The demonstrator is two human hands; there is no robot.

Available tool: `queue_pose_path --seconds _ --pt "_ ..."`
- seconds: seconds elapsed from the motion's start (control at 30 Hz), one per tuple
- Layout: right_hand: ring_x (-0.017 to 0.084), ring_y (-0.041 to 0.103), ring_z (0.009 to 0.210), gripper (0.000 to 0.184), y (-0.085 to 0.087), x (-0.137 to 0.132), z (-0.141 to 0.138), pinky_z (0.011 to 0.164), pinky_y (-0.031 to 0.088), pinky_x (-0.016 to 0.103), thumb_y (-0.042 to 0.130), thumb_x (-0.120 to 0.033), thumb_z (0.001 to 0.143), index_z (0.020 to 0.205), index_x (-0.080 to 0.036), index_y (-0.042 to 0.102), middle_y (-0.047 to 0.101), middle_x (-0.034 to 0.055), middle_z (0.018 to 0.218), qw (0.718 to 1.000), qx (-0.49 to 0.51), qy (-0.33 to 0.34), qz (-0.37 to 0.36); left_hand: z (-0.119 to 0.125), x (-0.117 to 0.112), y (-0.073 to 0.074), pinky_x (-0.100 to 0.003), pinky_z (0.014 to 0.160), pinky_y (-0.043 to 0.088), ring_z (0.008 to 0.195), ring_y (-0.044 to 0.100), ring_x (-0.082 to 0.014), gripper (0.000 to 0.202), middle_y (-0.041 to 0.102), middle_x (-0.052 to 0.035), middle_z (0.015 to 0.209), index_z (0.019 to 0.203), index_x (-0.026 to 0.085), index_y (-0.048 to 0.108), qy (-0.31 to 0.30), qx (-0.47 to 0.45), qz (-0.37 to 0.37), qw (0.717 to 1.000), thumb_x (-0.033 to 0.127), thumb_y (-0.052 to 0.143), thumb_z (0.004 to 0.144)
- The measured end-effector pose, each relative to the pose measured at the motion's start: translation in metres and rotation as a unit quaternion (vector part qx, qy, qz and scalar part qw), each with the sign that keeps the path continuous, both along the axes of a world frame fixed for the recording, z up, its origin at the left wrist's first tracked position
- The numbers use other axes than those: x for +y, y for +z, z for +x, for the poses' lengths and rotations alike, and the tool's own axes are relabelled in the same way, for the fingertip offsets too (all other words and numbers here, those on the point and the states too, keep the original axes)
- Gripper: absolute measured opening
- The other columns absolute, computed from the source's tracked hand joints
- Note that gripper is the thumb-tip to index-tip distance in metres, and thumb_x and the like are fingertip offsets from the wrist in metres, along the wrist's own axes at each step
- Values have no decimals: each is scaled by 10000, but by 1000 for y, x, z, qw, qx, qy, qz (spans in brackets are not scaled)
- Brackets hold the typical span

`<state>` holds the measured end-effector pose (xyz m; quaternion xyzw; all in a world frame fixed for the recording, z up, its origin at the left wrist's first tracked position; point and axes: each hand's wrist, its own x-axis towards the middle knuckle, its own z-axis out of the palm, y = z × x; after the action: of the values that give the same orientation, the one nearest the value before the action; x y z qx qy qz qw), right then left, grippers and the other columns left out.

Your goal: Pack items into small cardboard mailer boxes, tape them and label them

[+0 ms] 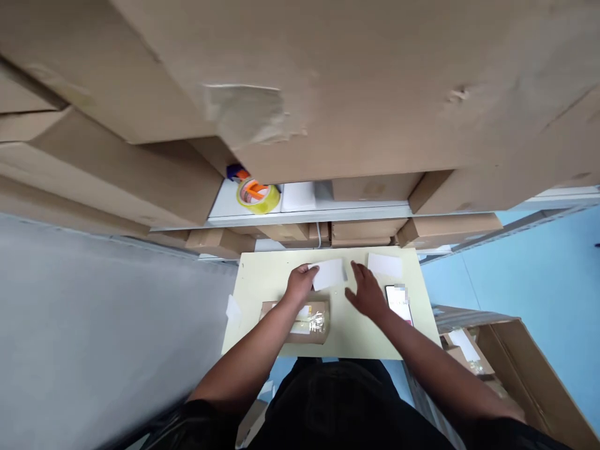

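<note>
Over the pale yellow table (347,340), my left hand (300,282) pinches a white slip of paper (329,274) by its left end. My right hand (368,291) is just to the right of that slip, fingers apart, holding nothing. A small taped cardboard box (319,322) with labels lies under my left forearm, which hides part of it. A second white paper (385,265) lies flat beyond my right hand. Beside my right wrist rests a phone (399,304) with a lit screen.
Large cardboard boxes (356,75) fill the shelf above the table. A yellow tape roll (259,196) with an orange core sits on the shelf edge (304,216). On the floor at right stands an open carton (529,369) holding smaller boxes. A paper scrap (233,309) hangs at the table's left edge.
</note>
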<state>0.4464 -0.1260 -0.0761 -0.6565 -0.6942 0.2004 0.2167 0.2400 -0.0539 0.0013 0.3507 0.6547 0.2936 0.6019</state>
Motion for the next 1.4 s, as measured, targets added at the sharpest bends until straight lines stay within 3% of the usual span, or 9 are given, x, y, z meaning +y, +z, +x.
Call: queue_pose_path --seconds 0.07,0.2,0.27,0.37,0.47,0.57,0.8,1.03,1.4 --pt "360 499 1302 777 16 -17 -34 1082 448 513 627 -367 864 1557 -112 386 521 217 1461 997 70 11 28 -11 -22 19 -232 477 454 537 574 -135 363 624 9 637 835 168 668 4 -51 14 999 496 781 728" --pt "290 678 957 333 45 -28 -88 880 551 448 552 -311 901 1166 -182 707 741 128 1037 966 255 -8 -45 -37 -60 50 -273 593 515 643 645 -164 463 693 -35 762 956 159 691 -86 -142 67 984 580 754 774" --pt "257 685 802 251 64 -28 -108 765 562 397 552 -356 913 942 -183 732 739 90 840 926 359 -55 -107 -60 -72 61 -296 696 532 745 669 -179 440 718 -55 846 1005 166 708 -130 -136 133 973 564 726 817" --pt "232 672 683 274 102 -31 -138 660 558 368 653 -430 850 863 -163 715 722 72 762 835 498 -151 -179 -104 -78 71 -283 747 503 794 648 -169 294 714 -36 862 950 186 723 -124 -44 220 967 461 715 847" --pt "193 631 581 316 141 -39 -169 562 523 326 763 -414 757 891 -132 718 704 58 713 765 580 -187 -208 -149 -78 81 -271 692 480 734 629 -159 239 687 -11 786 891 187 706 -104 -38 200 973 420 715 835" --pt "170 603 565 326 172 -51 -201 503 484 290 821 -371 710 897 -122 723 696 52 703 742 617 -169 -203 -185 -80 98 -281 689 492 727 642 -163 292 705 -28 797 888 174 701 -137 -130 159 969 459 726 832" --pt "165 578 579 296 206 -74 -260 459 464 270 842 -352 711 886 -139 732 678 41 683 734 632 -155 -194 -234 -92 133 -282 670 494 677 629 -152 315 715 -50 760 849 151 694 -177 -260 142 939 457 763 819" --pt "157 557 549 255 207 -84 -275 466 446 272 819 -341 729 867 -149 723 656 27 643 751 616 -143 -190 -250 -96 130 -283 638 486 638 613 -156 290 697 -49 706 793 157 696 -175 -250 130 944 441 752 783" --pt "148 556 536 251 199 -83 -264 454 447 267 796 -308 709 882 -138 732 671 31 670 762 598 -156 -195 -242 -101 124 -286 629 480 611 590 -144 232 677 -25 670 769 167 676 -165 -238 114 950 393 730 766"
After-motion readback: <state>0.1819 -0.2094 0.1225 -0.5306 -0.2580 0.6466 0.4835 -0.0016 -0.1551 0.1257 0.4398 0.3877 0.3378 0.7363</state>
